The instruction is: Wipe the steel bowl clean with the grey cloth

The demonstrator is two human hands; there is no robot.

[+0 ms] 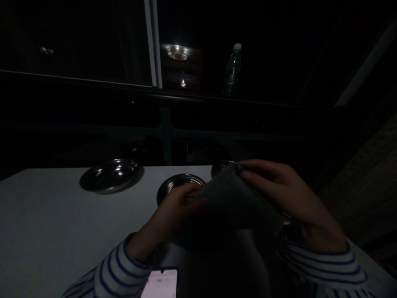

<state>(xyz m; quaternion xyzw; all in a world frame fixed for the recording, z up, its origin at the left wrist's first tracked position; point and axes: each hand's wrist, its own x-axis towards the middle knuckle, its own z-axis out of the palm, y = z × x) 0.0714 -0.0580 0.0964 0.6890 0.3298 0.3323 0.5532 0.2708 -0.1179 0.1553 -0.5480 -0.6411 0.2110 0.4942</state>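
A dark grey cloth (235,203) hangs between my two hands above the white table. My right hand (276,180) pinches its upper corner between thumb and fingers. My left hand (176,209) is closed on its left edge, and some of those fingers are hidden. Just behind my left hand stands a round metal bowl (169,186), partly covered from view. Another metal dish (218,167) shows only its rim behind the cloth. The lower part of the cloth fades into shadow.
A shallow metal dish (108,176) sits at the back left of the white table (62,231). Near the front edge a phone (161,283) lies with its screen lit. Beyond the table, a plastic bottle (232,72) stands by the dark window.
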